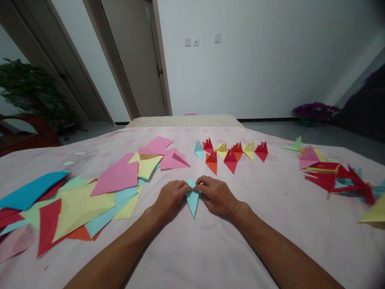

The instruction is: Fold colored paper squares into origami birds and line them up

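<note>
"There it was, the light-blue folded paper (193, 205), a slim kite lying over the surface (240, 249), long point toward the wearer!"

"And the hands?"

"Left hand (171, 196) pinched its left edge, right hand (217, 196) pinched its right, both grips narrow, thumbs against fingers. The fingertips covered its middle, so I couldn't say for sure how the fold ran there."

"How was that best played?"

"Light, matching pressure from both sides, I judged: fingertips level, edges lined up, crease pressed firmly along its length. A hard tug could have torn or skewed it."

"And around it?"

"Just beyond the light-blue folded paper stood a cluster of little folded figures (231, 160), red, orange, yellow and one blue. Left of it sprawled a pile of coloured sheets (84, 210); well off to its right lay a jumble of red shapes (323, 181)."

"Anything in the way?"

"The pink folded piece (174, 159), beyond it and to its left, sat near the left hand and looked likeliest to get nudged!"
</note>
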Available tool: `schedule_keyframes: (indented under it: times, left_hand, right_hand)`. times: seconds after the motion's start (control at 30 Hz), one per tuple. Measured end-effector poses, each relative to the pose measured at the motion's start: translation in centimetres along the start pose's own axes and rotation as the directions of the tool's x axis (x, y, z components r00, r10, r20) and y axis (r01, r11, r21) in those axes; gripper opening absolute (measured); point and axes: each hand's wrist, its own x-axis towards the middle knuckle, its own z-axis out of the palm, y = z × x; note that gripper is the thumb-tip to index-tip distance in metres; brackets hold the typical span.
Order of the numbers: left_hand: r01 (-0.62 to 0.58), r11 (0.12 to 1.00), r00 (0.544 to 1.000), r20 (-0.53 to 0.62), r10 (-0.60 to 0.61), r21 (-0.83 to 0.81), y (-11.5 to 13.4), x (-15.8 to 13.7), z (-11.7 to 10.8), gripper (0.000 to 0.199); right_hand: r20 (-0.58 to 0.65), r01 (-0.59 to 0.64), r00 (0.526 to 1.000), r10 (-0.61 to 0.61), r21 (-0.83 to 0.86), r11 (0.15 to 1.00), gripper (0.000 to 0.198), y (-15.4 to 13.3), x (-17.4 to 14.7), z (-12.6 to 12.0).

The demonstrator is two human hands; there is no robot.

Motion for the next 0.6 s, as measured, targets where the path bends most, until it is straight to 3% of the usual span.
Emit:
schedule_keyframes:
  times: [0.1, 0.33, 0.47, 0.6]
  left_hand:
    - [0.028, 0.998, 1.0, 0.001, -0.028, -0.064, 0.2, -0.7, -0.6, 0.016]
    - [0.036, 0.99, 0.999, -0.017, -0.039, -0.138, 0.0, -1.5, -0.5, 0.016]
    - [0.112, 0.97, 0.991, -0.05, -0.125, -0.215, 0.1, -1.3, -0.5, 0.011]
    - [0.226, 0.937, 0.97, -0.021, -0.24, -0.268, 0.5, -0.9, -0.8, 0.006]
  right_hand:
    - [0.026, 0.02, 0.999, -0.021, 0.02, 1.0, 0.034, 0.0, -0.1, -0.4]
    - [0.029, 0.005, 1.0, -0.006, 0.014, 1.0, 0.016, -0.2, 0.1, -0.5]
    - [0.034, -0.007, 0.999, 0.007, -0.009, 1.0, 0.011, -0.3, 0.1, -0.2]
    - [0.005, -0.103, 0.995, 0.103, 0.017, 0.995, 0.009, -0.5, 0.3, 0.3]
